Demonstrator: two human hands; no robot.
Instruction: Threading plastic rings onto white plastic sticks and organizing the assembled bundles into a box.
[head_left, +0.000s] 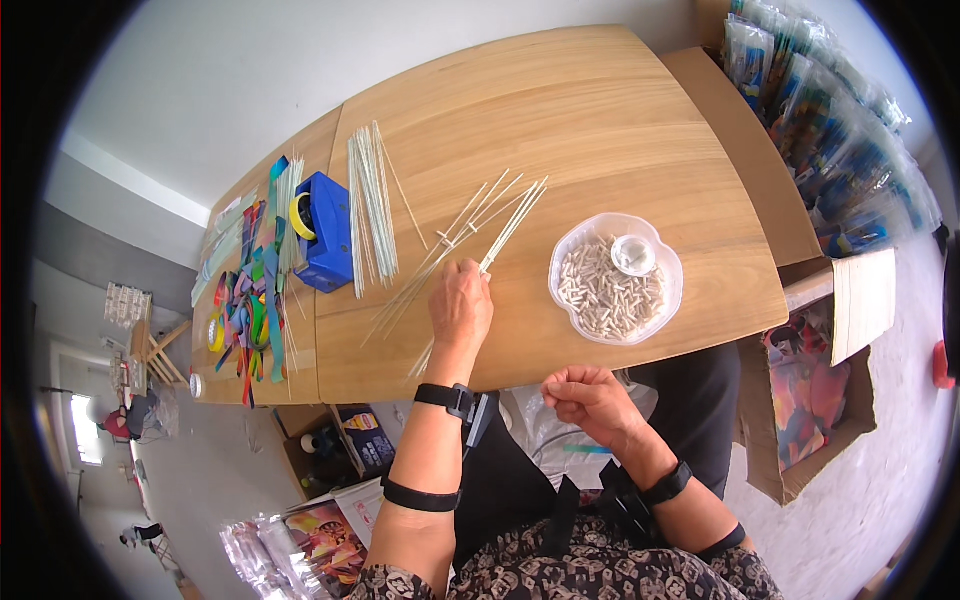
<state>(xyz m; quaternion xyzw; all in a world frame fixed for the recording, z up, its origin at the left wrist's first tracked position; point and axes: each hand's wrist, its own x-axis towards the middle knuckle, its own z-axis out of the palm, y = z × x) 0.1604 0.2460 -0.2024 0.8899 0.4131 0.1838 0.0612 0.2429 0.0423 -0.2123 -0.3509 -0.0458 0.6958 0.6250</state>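
Left hand (463, 305), closed on sticks (515, 226) over table (580, 130); right hand (592, 402), half-curled by its edge, any hold unclear. Blue dispenser (331, 245), yellow tape (297, 218) inside; clear tub (674, 285), white tubes (608, 292) and round cup (633, 255) inside; carton (757, 405), colourful goods (812, 395) inside.

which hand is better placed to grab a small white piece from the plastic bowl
The right hand, probably: it is nearer the plastic bowl and nothing shows in its grip, while the left hand is holding thin sticks.
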